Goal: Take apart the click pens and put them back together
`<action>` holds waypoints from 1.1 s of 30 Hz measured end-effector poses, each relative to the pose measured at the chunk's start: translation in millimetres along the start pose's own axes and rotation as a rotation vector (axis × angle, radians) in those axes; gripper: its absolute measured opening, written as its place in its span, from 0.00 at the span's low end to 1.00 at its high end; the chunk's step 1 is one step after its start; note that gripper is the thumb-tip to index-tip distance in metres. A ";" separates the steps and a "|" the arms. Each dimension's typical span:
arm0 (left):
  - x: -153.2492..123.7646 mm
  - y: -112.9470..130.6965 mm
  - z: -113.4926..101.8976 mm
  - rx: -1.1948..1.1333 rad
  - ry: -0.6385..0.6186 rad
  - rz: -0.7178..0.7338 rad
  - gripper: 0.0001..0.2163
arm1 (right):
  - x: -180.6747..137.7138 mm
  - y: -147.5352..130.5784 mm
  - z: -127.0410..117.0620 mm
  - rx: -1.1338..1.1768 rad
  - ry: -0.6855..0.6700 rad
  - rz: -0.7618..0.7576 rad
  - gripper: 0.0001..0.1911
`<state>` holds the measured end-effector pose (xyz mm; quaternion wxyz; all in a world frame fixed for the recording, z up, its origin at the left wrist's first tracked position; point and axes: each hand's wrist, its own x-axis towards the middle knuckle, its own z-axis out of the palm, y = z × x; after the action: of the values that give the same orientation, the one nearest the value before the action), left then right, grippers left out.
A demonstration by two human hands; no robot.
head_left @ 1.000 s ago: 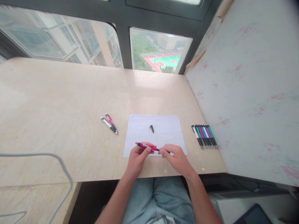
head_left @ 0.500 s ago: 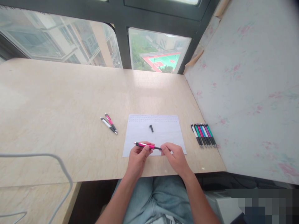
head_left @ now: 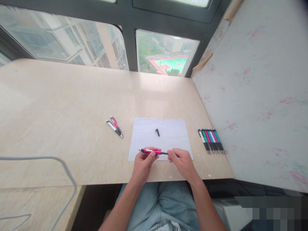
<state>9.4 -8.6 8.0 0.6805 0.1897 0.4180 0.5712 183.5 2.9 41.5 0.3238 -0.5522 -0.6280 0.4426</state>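
A pink pen (head_left: 152, 151) with a black-and-silver push-button end lies almost level in front of me. My left hand (head_left: 145, 160) is closed around its pink barrel, button end pointing left. At the other end, the fingers of my right hand (head_left: 179, 158) pinch the thin dark part that sticks out of the barrel; the very tip is hidden by them. Beneath both hands lies a sheet of paper (head_left: 144, 138) with lines of writing along its top. On the sheet, beyond the pen, rests a small black tapered piece (head_left: 157, 132).
A white pen (head_left: 113, 127) and another pink pen (head_left: 116, 125) lie left of the paper. To the right, several coloured pens (head_left: 211, 140) form a row beside the flowered wall (head_left: 255, 106). A grey cable (head_left: 66, 171) curves over the desk's left front.
The view has shifted slightly. Both hands keep hold of the pink pen in nearly the same position, and the other things on the desk lie as before.
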 end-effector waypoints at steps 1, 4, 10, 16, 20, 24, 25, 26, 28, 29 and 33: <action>-0.3 -0.3 -0.2 0.006 -0.005 0.006 0.09 | -0.1 -0.2 -0.8 -0.003 0.007 -0.013 0.19; -0.7 -0.6 0.6 0.024 0.001 0.019 0.09 | -0.2 0.5 -2.1 0.013 0.039 -0.049 0.10; 0.7 -0.4 4.0 0.014 0.037 0.029 0.08 | 1.4 5.3 -2.4 0.049 0.034 -0.003 0.12; 2.2 -2.6 0.4 -0.017 0.025 0.026 0.08 | 0.9 5.3 -3.1 0.056 0.045 -0.041 0.14; 3.1 -3.6 -1.6 -0.040 0.020 0.029 0.07 | 1.3 5.6 -1.3 0.085 0.079 -0.083 0.10; 2.5 -1.7 0.0 -0.031 0.017 0.023 0.08 | 4.3 6.6 0.8 0.075 0.059 -0.036 0.13; 2.3 -1.0 0.6 -0.029 0.021 0.019 0.08 | 5.0 6.0 0.8 0.054 0.046 -0.024 0.16; 2.1 -0.3 1.2 -0.028 0.025 0.015 0.08 | 5.6 5.0 0.6 0.032 0.038 -0.019 0.19; 1.9 0.6 1.9 -0.026 0.035 0.010 0.09 | 5.9 2.2 -0.2 0.002 0.042 -0.036 0.19; 2.0 0.7 1.9 -0.026 0.038 0.009 0.09 | 5.7 0.7 -0.6 -0.001 0.054 -0.052 0.16; 3.1 -1.0 -0.4 -0.040 0.034 0.008 0.09 | 3.7 -1.1 -0.1 0.028 0.099 -0.121 0.06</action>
<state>9.7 -6.1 5.9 0.6747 0.1681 0.4171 0.5852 182.5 6.5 42.2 0.3884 -0.5296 -0.6372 0.4032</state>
